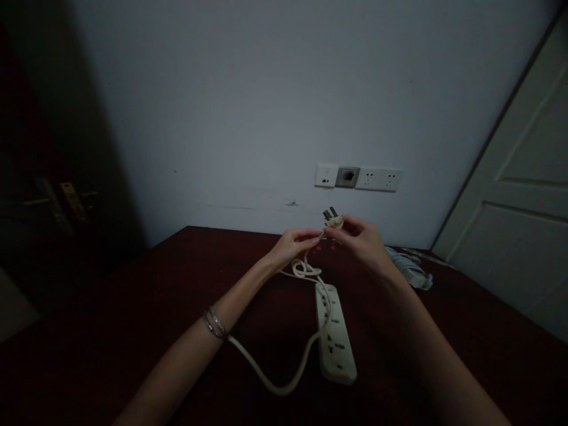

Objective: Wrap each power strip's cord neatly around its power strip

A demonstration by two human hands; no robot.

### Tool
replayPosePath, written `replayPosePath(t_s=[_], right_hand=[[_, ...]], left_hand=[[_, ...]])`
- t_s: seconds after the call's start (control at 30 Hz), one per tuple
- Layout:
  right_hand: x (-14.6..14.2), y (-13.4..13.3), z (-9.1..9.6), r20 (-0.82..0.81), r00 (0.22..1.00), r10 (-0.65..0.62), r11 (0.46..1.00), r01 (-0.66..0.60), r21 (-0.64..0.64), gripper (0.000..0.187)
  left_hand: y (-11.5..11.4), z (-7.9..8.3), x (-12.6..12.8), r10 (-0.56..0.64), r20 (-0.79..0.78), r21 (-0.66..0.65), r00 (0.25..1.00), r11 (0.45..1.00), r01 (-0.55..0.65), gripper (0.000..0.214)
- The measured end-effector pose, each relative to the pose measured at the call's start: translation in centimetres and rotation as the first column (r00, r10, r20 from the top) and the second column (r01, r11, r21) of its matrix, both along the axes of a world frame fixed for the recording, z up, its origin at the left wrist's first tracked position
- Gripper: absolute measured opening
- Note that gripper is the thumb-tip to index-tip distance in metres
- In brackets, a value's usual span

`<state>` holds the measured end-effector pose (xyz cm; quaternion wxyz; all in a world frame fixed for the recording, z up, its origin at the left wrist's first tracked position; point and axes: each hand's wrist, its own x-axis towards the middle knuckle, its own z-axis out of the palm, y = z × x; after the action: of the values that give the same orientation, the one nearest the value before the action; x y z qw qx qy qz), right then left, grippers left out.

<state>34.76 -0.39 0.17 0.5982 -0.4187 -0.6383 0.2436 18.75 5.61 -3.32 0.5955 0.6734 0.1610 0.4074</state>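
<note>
A white power strip (335, 334) lies on the dark red table (133, 331), its long side pointing away from me. Its cream cable (284, 378) loops off the near end, runs back along the strip and tangles in a knot (306, 270) just under my hands. My right hand (361, 239) pinches the plug (332, 219), prongs pointing up and left. Touching it from the left, my left hand (293, 244) closes its fingertips on the cable right behind the plug. Two thin bracelets circle my left wrist (215, 323).
A row of wall sockets (359, 177) sits on the white wall a little above the plug. A pale bundled thing (410, 269) lies on the table at the right. A white door (523, 195) stands at the right, a dark door with a handle (66, 204) at the left.
</note>
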Motion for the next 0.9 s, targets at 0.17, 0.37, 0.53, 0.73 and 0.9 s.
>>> replayPosePath(t_s=[0.17, 0.37, 0.53, 0.73, 0.9], right_hand=[[0.7, -0.7, 1.2, -0.209, 0.971, -0.112, 0.990, 0.127, 0.061, 0.029], [2.5, -1.3, 2.1, -0.295, 0.938, -0.184, 0.971, 0.220, 0.094, 0.027], [3.4, -1.2, 2.0, -0.319, 0.924, -0.209, 0.965, 0.247, 0.085, 0.027], [3.8, -0.4, 1.5, -0.348, 0.908, -0.234, 0.959, 0.275, 0.073, 0.030], [4.3, 0.3, 1.1, -0.452, 0.861, -0.235, 0.967, 0.256, -0.016, 0.030]], left_hand=[[0.3, 0.3, -1.3, 0.066, -0.327, 0.368, 0.943, 0.928, 0.063, 0.057], [0.6, -0.1, -1.1, 0.027, -0.291, 0.411, 0.956, 0.906, 0.100, 0.028], [0.2, -0.1, -0.6, -0.150, -0.193, 0.168, 0.970, 0.969, 0.184, 0.026], [0.1, -0.8, -0.1, -0.217, 0.025, -0.042, 0.976, 0.975, 0.218, 0.045], [0.2, -0.6, 0.2, -0.067, 0.087, -0.035, 0.994, 0.997, 0.070, 0.046]])
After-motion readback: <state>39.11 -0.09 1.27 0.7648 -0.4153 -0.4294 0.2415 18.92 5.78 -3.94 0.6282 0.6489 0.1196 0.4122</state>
